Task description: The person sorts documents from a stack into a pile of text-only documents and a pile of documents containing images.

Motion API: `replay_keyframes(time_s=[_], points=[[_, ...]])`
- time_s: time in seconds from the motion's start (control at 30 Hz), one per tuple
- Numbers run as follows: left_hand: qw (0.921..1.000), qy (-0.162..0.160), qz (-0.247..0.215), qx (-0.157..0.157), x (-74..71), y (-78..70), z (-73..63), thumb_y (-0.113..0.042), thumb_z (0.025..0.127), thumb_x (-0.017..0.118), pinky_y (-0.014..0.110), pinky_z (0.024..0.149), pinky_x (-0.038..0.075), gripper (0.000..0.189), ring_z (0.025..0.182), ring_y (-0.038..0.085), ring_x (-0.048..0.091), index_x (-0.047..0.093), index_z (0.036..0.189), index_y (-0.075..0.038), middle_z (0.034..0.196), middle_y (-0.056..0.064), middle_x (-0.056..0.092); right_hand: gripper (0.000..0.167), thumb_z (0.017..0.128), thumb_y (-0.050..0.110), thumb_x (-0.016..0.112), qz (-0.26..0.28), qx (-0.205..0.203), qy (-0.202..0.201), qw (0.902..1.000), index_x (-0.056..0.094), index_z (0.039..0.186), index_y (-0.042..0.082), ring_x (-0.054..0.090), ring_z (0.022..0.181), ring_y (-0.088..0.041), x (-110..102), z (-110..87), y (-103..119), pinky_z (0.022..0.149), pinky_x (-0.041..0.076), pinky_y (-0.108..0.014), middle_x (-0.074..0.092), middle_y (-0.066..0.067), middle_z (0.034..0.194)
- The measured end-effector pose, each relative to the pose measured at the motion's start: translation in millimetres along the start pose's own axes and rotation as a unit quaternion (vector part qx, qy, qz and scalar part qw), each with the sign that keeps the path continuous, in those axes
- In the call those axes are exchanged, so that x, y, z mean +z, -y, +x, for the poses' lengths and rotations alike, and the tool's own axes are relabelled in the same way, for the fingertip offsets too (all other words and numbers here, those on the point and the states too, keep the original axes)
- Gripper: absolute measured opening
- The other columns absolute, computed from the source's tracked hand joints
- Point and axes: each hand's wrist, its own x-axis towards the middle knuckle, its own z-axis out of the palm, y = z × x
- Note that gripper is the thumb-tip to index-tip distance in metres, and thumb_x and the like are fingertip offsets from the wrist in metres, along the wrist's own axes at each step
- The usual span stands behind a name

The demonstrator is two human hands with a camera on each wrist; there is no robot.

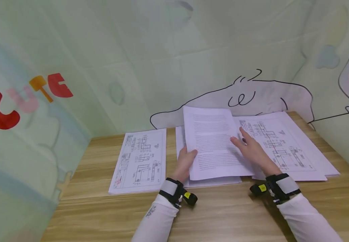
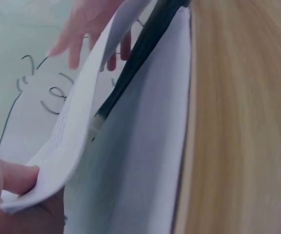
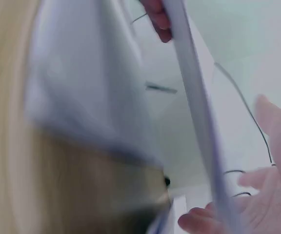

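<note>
My left hand (image 1: 184,164) grips a thin stack of printed text sheets (image 1: 213,144) by its left edge, thumb on top and the other fingers underneath. The stack is held up at a tilt over another paper pile (image 1: 216,182), which it mostly covers. At its right edge is my right hand (image 1: 253,151), thumb and fingers spread and loosely bent. The right wrist view shows that hand's fingers (image 3: 199,222) relaxed beside the sheet edge. In the left wrist view the raised sheets (image 2: 82,117) bow between the two hands.
A pile of technical drawings (image 1: 139,161) lies to the left on the wooden table (image 1: 222,211). Another spread of drawings (image 1: 292,148) lies to the right, partly under the right hand. A printed cloth backdrop (image 1: 150,67) rises behind the table's back edge.
</note>
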Motion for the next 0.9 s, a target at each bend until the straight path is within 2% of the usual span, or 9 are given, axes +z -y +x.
replay_keyframes(time_s=[0.1,0.17,0.27,0.37,0.47,0.53,0.7,0.8,0.9], points=[[0.9999,0.0,-0.016,0.005,-16.3,-4.4,-5.2,-0.019,0.092,0.048,0.04,0.097,0.033,0.044,0.112,0.02,0.047,0.039,0.135,-0.014,0.119,0.003,0.053,0.086,0.087,0.063,0.034,0.085,0.042,0.005,0.9955,-0.008,0.146,0.017,0.012,0.133,-0.044,3.3,1.7,8.3,0.102,0.016,-0.059,0.007,-0.024,0.148],[0.9997,0.006,-0.025,0.003,-23.9,-8.4,-9.6,-0.02,0.092,0.048,0.038,0.095,0.035,0.043,0.11,0.019,0.049,0.039,0.135,-0.016,0.117,0.002,0.054,0.089,0.084,0.068,0.033,0.153,0.076,0.021,0.985,-0.008,0.146,0.019,0.015,0.134,-0.041,7.3,2.1,13.9,0.104,0.017,-0.055,0.011,-0.022,0.149],[0.999,0.02,-0.041,0.005,-31.3,-13.2,-14.8,-0.02,0.093,0.047,0.035,0.089,0.037,0.04,0.106,0.017,0.052,0.04,0.133,-0.021,0.114,0.001,0.056,0.091,0.079,0.072,0.035,0.27,0.126,0.062,0.9526,0.004,0.147,0.021,0.038,0.124,-0.033,13.7,1.3,21.6,0.097,0.034,-0.045,0.033,-0.019,0.14],[0.9985,0.032,-0.041,0.017,-37.1,-14.7,-18.6,-0.02,0.094,0.046,0.035,0.089,0.037,0.039,0.106,0.015,0.052,0.04,0.132,-0.025,0.115,-0.001,0.056,0.078,0.084,0.062,0.045,0.367,0.148,0.095,0.9135,0.02,0.145,0.019,0.058,0.099,-0.023,19.1,-0.8,26.4,0.078,0.048,-0.034,0.052,-0.012,0.12],[0.9982,0.041,-0.015,0.041,-42.8,-12.8,-20.2,-0.018,0.094,0.044,0.036,0.093,0.035,0.041,0.109,0.014,0.05,0.039,0.133,-0.026,0.118,-0.003,0.054,0.06,0.092,0.037,0.05,0.398,0.126,0.109,0.9021,0.026,0.142,0.012,0.061,0.093,-0.02,22.8,-3.4,30.0,0.075,0.05,-0.032,0.054,-0.011,0.117],[0.9973,0.038,0.024,0.058,-46.5,-10.6,-20.6,-0.018,0.094,0.044,0.036,0.094,0.036,0.04,0.108,0.013,0.051,0.04,0.133,-0.025,0.118,-0.003,0.054,0.056,0.094,0.025,0.047,0.385,0.104,0.104,0.9111,0.024,0.143,0.011,0.059,0.094,-0.02,25.1,-4.3,31.7,0.076,0.048,-0.032,0.052,-0.012,0.12],[0.988,0.021,0.126,0.087,-54.6,-7.9,-19.7,-0.02,0.093,0.047,0.034,0.087,0.042,0.036,0.098,0.012,0.056,0.046,0.129,-0.02,0.11,-0.003,0.058,0.052,0.095,0.018,0.042,0.283,0.059,0.067,0.9549,0.024,0.143,0.006,0.053,0.101,-0.026,32.1,-1.8,33.7,0.081,0.044,-0.032,0.047,-0.016,0.126],[0.9838,0.02,0.158,0.082,-58.2,-8.9,-18.6,-0.02,0.091,0.052,0.032,0.079,0.046,0.036,0.09,0.013,0.058,0.048,0.127,-0.018,0.105,-0.001,0.059,0.048,0.095,0.019,0.043,0.2,0.04,0.036,0.9784,0.032,0.139,0.003,0.052,0.101,-0.026,37.4,2.4,30.4,0.084,0.042,-0.034,0.05,-0.016,0.122],[0.9822,0.022,0.175,0.064,-59.3,-9.4,-15.6,-0.019,0.088,0.056,0.03,0.071,0.049,0.033,0.082,0.015,0.06,0.053,0.121,-0.012,0.097,0.002,0.061,0.043,0.094,0.019,0.048,0.115,0.019,0.003,0.9932,0.042,0.132,-0.001,0.051,0.098,-0.028,40.2,4.8,25.2,0.085,0.042,-0.039,0.054,-0.018,0.117]])
